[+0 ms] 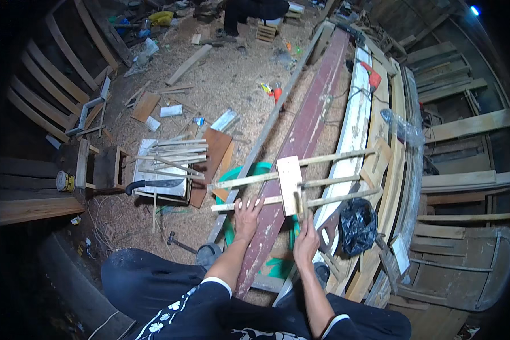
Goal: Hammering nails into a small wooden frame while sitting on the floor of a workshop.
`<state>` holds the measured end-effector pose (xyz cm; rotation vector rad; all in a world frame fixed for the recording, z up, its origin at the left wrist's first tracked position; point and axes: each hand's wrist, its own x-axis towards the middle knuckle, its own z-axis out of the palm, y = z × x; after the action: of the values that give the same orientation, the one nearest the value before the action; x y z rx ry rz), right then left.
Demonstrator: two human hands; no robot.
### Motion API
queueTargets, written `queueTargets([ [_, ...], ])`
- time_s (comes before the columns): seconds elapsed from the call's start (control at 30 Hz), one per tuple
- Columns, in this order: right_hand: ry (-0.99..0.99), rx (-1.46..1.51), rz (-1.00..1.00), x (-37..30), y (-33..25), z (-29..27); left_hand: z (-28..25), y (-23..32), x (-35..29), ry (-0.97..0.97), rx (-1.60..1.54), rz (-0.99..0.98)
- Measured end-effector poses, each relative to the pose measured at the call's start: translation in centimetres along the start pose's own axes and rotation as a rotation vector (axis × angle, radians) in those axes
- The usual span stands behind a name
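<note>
Pale wooden slat frame, three thin rails through a flat block, sits mid-assembly over the reddish plank, left hand spread beneath it, right hand pinching the block's lower edge; squaring the rails seems next.

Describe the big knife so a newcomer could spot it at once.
Start at the long dark red plank running up the middle of the sawdust floor, then look left to the bundle of thin wooden sticks on a pale board. The knife lies along that board's near edge: a dark curved handle and a long dark blade, unlike the pale sticks.
</note>
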<state>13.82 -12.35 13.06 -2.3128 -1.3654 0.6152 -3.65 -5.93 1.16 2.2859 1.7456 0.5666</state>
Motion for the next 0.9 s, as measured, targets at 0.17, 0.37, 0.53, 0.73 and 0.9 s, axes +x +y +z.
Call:
queueTargets([
  [0.17, 0.208, 0.029, -0.185, 0.4, 2.3, 1.4, 0.3, 0.6, -0.1, -0.006, 0.015, 0.014],
  [0.37, 0.181, 0.098, -0.131, 1.9, -0.7, -0.9, 0.7, -0.1, -0.3, 0.025, 0.041, 0.011],
  [0.53, 0.169, 0.128, 0.004, 2.7, 0.4, -1.9, 0.4, 0.7, 0.8, 0.106, 0.002, 0.014],
  [0.73, 0.171, 0.090, 0.137, 3.3, 2.6, 0.2, -0.1, 3.7, 4.0, 0.070, -0.069, 0.090],
  [0.9, 0.068, 0.106, 0.100, 2.5, 1.4, 1.4, 1.1, 3.2, 4.1, -0.070, -0.155, 0.134],
])
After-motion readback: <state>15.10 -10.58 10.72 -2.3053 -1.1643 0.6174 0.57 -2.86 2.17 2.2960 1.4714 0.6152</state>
